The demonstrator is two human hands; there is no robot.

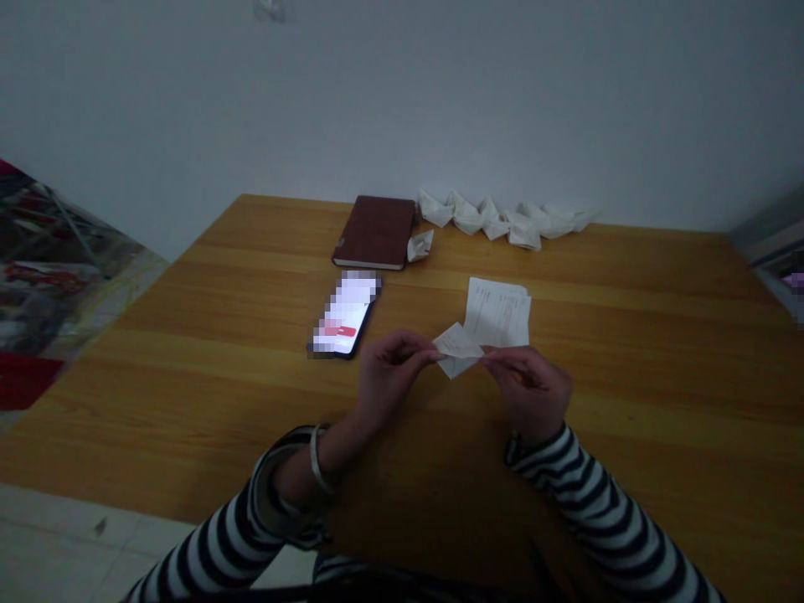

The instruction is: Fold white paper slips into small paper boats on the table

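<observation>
Between my two hands is a small folded white paper [458, 347], diamond-shaped with a crease across its middle. My left hand [397, 368] pinches its left corner between thumb and fingers. The right corner is pinched the same way by my right hand [531, 387]. Just behind the folded piece lies a stack of white printed sheets [498, 310], its lower edge partly covered by the fold and my right fingers. A lit phone [345, 314] rests on the table to the left of my left hand.
A dark red-brown notebook [377, 232] lies toward the back of the wooden table [219, 335]. Beside it sits one folded paper boat [420, 246]. Several more folded paper boats [493, 219] stand in a row along the wall. Red and other clutter [43, 276] lies on the floor at left.
</observation>
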